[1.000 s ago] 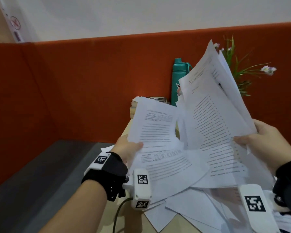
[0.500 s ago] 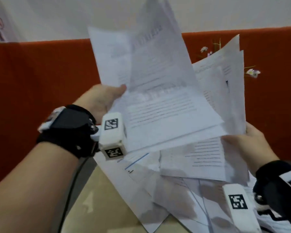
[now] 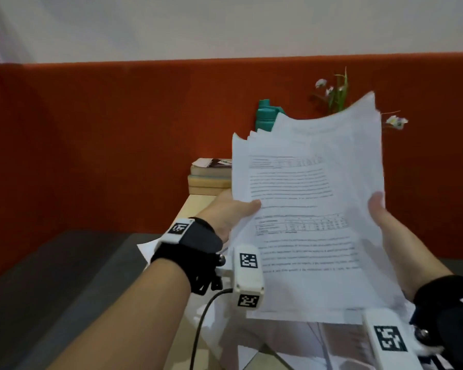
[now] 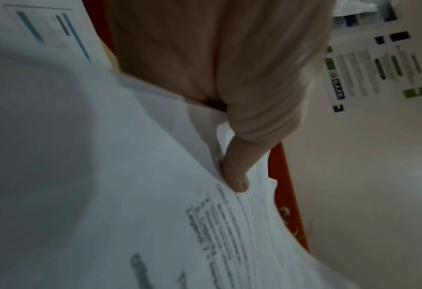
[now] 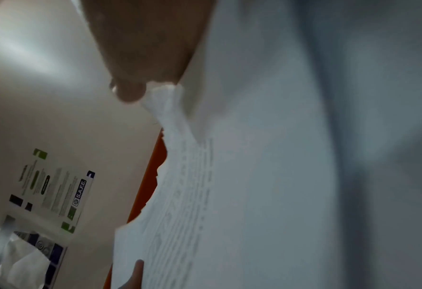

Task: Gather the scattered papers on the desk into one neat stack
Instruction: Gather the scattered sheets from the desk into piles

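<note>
A bundle of white printed papers (image 3: 308, 209) is held up off the desk, its sheets roughly aligned with uneven top edges. My left hand (image 3: 233, 212) grips its left edge, thumb on the front sheet. My right hand (image 3: 380, 209) grips the right edge, thumb over the front. The left wrist view shows my thumb (image 4: 237, 176) pressed on the papers (image 4: 130, 195). In the right wrist view my thumb (image 5: 130, 91) pinches the sheet edges (image 5: 175, 176). More loose papers (image 3: 292, 340) lie on the desk below, and one corner (image 3: 147, 249) sticks out behind my left wrist.
A teal bottle (image 3: 265, 116), a small stack of books (image 3: 211, 174) and a flowering plant (image 3: 337, 94) stand at the back of the wooden desk (image 3: 195, 206) against the orange partition (image 3: 118, 142). A grey surface (image 3: 51, 276) lies to the left.
The papers, fanned out and spread between my two hands a moment ago, have been brought together into one bundle held by both edges. The left hand came down from its raised position.
</note>
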### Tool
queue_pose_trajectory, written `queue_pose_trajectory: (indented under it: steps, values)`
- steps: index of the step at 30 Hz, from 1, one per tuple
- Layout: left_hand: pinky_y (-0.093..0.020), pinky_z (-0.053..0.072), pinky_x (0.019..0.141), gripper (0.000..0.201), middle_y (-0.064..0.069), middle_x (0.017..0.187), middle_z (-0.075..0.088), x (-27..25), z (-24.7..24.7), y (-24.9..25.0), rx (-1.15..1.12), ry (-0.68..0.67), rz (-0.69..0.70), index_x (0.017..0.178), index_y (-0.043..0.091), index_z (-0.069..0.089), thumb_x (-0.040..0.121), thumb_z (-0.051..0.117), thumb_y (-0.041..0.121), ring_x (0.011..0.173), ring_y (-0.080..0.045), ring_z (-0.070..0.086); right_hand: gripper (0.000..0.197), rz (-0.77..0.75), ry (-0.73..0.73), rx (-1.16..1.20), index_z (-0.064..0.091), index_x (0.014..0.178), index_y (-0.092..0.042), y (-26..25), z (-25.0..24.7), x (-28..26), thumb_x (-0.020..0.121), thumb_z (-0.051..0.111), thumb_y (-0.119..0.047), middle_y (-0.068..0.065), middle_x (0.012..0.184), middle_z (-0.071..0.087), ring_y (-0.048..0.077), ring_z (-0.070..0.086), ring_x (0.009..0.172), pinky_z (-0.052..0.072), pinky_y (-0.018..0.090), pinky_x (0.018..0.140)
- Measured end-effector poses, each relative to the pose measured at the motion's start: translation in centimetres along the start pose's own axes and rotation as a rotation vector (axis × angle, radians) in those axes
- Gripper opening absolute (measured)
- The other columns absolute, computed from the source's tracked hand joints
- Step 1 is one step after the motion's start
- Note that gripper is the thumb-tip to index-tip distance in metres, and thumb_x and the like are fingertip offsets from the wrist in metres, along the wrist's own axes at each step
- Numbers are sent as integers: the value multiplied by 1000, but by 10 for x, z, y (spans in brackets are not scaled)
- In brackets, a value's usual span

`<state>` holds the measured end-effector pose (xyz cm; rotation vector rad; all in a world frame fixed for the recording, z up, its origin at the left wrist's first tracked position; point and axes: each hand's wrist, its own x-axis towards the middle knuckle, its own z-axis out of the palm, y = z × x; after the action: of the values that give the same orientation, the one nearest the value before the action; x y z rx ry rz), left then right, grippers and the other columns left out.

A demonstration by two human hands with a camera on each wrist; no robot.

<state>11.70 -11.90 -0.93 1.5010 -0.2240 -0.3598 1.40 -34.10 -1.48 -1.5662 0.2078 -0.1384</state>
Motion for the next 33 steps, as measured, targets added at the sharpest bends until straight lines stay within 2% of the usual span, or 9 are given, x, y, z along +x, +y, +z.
queue_pose_trajectory:
  steps: [3,7,10,12,14,18,23,27,33]
  values:
    - [-43,45,104,35,-9,126,64,-4,0,11,357,73,19,128,8,55,95,56,20,115,-27,60,37,-3,45,-63,57,127,-17,3,-1,7,90,59,-11,9,120,69,26,68,99,51,39,84]
    - [-35,45,94,76,-14,134,56,-7,-63,-3,1217,320,-453,131,5,49,86,43,66,114,-30,57,46,-2,151,-92,56,128,-16,6,-11,8,87,58,4,10,106,71,31,69,92,51,35,69]
    - [-30,47,79,51,-7,82,68,-17,-105,-33,1540,180,-655,68,17,59,78,55,67,69,-21,58,45,-4,176,-78,58,127,-17,12,-17,9,86,60,3,8,103,72,33,68,95,52,37,74]
    - [-30,46,76,50,-2,71,56,-23,-115,-51,1530,156,-700,78,16,63,76,57,65,64,-19,52,44,10,174,-77,58,126,-15,14,-15,12,87,59,3,11,106,71,34,68,95,52,43,80]
    - [-34,50,82,66,-3,85,53,-23,-118,-61,1503,185,-624,116,13,62,73,59,64,78,-21,54,42,17,181,-67,58,125,-11,15,-12,14,86,60,4,15,109,70,36,67,95,50,50,88]
    - [-36,51,90,77,-11,121,57,-15,-100,-65,1075,442,-434,132,5,34,71,78,25,112,-29,57,36,17,186,-44,60,119,-5,15,-7,15,85,59,6,17,106,70,36,67,95,51,46,85]
    - [-42,53,94,59,-6,114,69,-12,-82,-81,507,547,-181,112,7,60,56,76,11,107,-27,63,38,33,167,-19,58,121,-6,18,-8,17,85,60,4,20,107,70,39,67,94,52,47,82]
    - [-36,51,83,22,-18,101,73,-20,-71,-49,651,822,147,98,4,71,80,67,17,101,-37,64,35,26,183,-39,58,119,-6,18,-12,17,86,60,4,20,105,69,39,67,92,52,48,81]
    - [-42,57,80,32,-14,97,76,-38,-72,59,595,876,613,98,7,74,74,68,29,92,-27,72,35,-4,201,-51,56,120,-8,19,-11,18,87,59,3,14,103,68,30,66,83,52,38,71]
